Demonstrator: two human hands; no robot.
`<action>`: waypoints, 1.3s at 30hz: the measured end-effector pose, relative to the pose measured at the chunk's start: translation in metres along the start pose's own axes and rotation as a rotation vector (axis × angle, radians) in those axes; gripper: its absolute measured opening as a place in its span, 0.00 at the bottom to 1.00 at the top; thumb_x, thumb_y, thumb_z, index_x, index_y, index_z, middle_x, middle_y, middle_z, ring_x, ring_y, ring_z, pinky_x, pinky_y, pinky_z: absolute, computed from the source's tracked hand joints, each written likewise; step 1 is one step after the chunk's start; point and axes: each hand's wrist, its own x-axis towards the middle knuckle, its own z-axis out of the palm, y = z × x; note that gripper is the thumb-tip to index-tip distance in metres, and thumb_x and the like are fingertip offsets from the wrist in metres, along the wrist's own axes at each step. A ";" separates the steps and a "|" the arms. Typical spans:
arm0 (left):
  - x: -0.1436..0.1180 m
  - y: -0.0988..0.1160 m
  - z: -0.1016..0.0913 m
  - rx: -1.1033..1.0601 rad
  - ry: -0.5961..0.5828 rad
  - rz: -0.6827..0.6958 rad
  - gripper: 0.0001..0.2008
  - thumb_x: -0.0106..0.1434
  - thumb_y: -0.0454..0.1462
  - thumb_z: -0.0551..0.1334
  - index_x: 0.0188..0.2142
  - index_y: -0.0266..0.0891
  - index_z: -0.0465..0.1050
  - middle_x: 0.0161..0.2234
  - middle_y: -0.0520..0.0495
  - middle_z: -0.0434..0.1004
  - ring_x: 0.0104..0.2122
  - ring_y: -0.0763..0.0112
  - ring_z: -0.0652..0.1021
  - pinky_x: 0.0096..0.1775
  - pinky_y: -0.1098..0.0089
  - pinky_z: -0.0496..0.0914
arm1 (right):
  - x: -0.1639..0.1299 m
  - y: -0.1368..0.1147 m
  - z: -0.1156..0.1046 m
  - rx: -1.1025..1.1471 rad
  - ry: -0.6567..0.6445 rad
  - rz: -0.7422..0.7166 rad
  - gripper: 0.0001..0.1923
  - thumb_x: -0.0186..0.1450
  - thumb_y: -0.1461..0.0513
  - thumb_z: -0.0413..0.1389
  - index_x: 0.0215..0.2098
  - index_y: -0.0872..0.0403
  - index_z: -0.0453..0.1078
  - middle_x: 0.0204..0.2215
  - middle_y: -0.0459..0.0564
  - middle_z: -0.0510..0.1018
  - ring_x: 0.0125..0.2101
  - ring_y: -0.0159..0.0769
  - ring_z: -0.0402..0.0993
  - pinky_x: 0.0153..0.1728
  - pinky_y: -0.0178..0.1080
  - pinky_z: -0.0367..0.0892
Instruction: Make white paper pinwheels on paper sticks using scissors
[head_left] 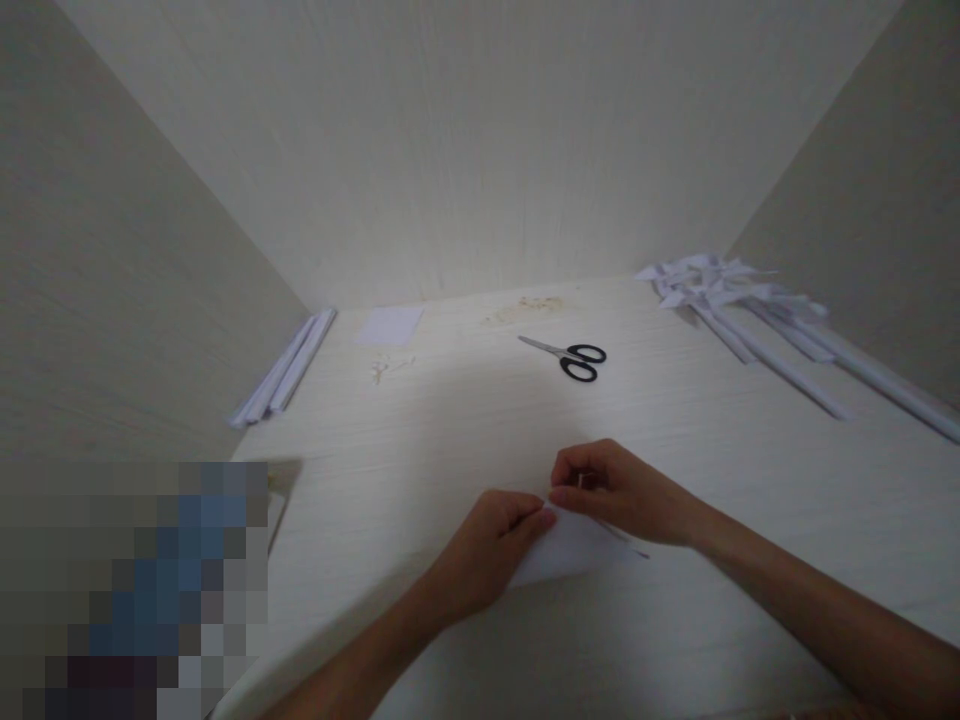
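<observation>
A white sheet of paper (566,550) is held low over the near part of the table. My left hand (499,545) pinches its upper left corner between thumb and fingers, covering part of the sheet. Close beside those fingertips, my right hand (626,492) is closed in a pinch at the paper's top edge, with its fingers curled. A thin dark-tipped strip or edge sticks out below the right hand; I cannot make out what it is. Beyond both hands lie scissors (562,355) with black handles, their blades pointing left.
Rolled or folded paper strips (289,370) lie by the left wall. More paper rolls with pointed paper pieces (712,285) are heaped at the back right. A small square paper (391,325) lies at the back left, and brownish marks (525,308) show on the table (465,400).
</observation>
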 end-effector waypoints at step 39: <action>0.015 -0.004 0.014 1.036 0.265 0.245 0.35 0.57 0.53 0.48 0.59 0.39 0.47 0.61 0.36 0.44 0.58 0.42 0.42 0.53 0.43 0.46 | 0.023 0.012 0.015 -0.520 0.481 -0.402 0.09 0.63 0.64 0.46 0.40 0.56 0.64 0.39 0.55 0.72 0.41 0.39 0.67 0.42 0.43 0.63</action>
